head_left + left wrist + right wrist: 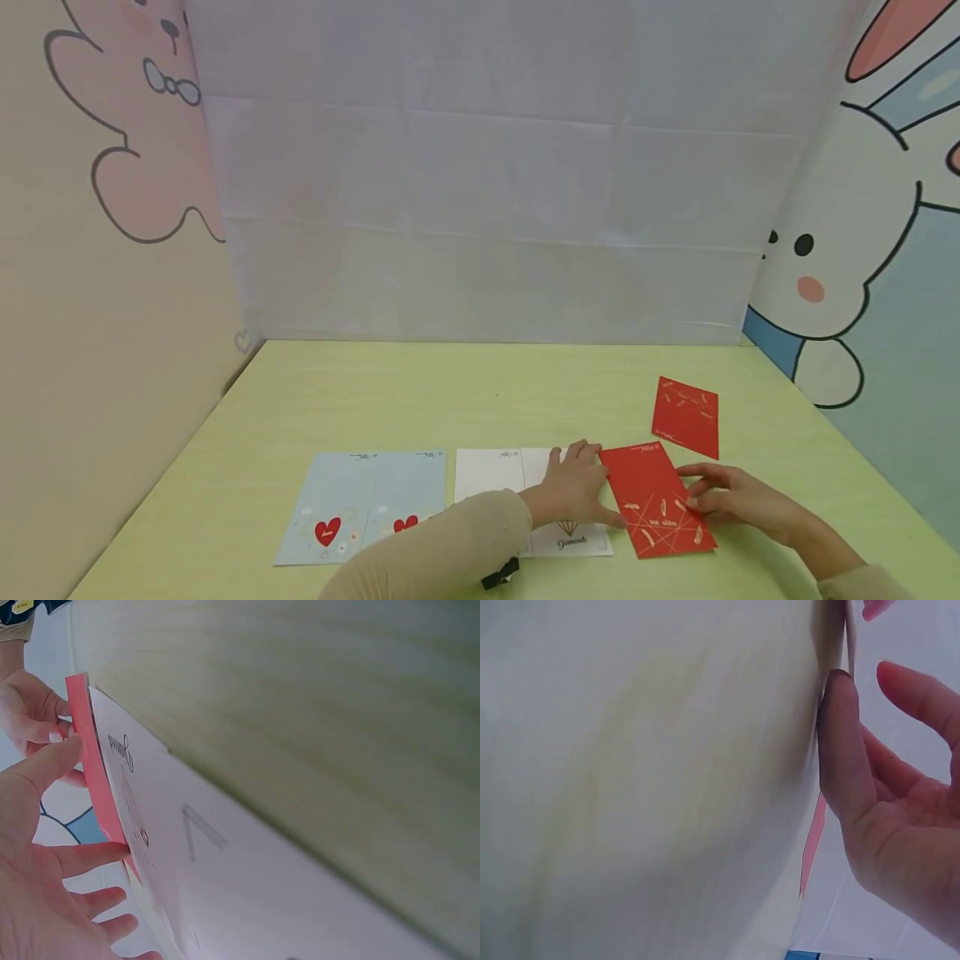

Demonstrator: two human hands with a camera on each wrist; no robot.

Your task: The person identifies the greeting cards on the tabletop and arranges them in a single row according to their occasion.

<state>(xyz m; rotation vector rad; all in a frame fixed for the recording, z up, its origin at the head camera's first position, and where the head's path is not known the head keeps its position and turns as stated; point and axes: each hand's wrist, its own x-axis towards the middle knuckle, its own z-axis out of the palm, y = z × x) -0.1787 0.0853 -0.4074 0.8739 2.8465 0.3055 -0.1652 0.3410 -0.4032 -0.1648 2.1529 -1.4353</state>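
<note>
A red card with gold feather and line print sits slightly turned between the two hands. The left hand reaches over a white card marked "Diamonds", its fingers spread; thumb and index fingertips touch the red card's left edge. At the red card's right edge is the right hand, thumb and fingers loosely bent. In the right wrist view the right thumb meets the edge of a card, while the index finger stands apart from it. Part of the white card is hidden under the left arm.
Another red card lies farther back on the right of the pale yellow-green table. To the left lies a light blue card with red hearts. A small black object is near the front, beside the left sleeve. A white cloth hangs behind.
</note>
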